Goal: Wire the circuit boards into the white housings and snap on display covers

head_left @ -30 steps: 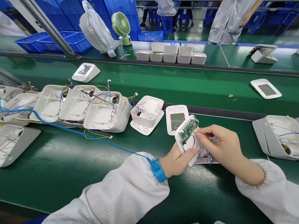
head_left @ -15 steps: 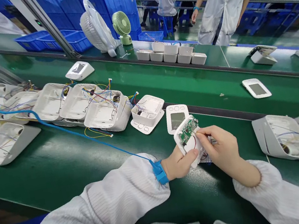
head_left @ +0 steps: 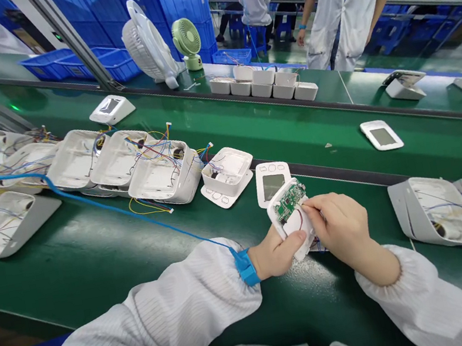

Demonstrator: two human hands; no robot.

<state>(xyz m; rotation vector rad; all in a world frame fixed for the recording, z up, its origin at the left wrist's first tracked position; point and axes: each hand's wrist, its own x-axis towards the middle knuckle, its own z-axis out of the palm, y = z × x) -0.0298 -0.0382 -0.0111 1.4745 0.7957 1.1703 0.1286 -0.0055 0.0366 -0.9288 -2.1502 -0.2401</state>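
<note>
My left hand (head_left: 277,250), with a blue strap on its wrist, grips a white plastic panel (head_left: 275,211) that carries a green circuit board (head_left: 289,203). The thumb lies across the panel's lower part. My right hand (head_left: 342,224) is closed in a pinch at the board's right edge, where a dark wire runs down; what sits between thumb and fingertip is too small to make out. Just behind the held panel lies another white panel with a grey screen (head_left: 274,185). Left of that, a small open white housing (head_left: 228,172) rests on a button panel.
Wired white housings (head_left: 163,175) crowd the left of the bench, and more housings (head_left: 440,213) stand at right. A blue cord (head_left: 131,214) runs to my left wrist. On the green belt (head_left: 323,139) are a screen panel (head_left: 382,135) and a white device (head_left: 111,109). A person (head_left: 345,9) stands opposite.
The screen panel and the white device on the belt have shifted left. Both my hands hold nearly the same pose at the circuit board.
</note>
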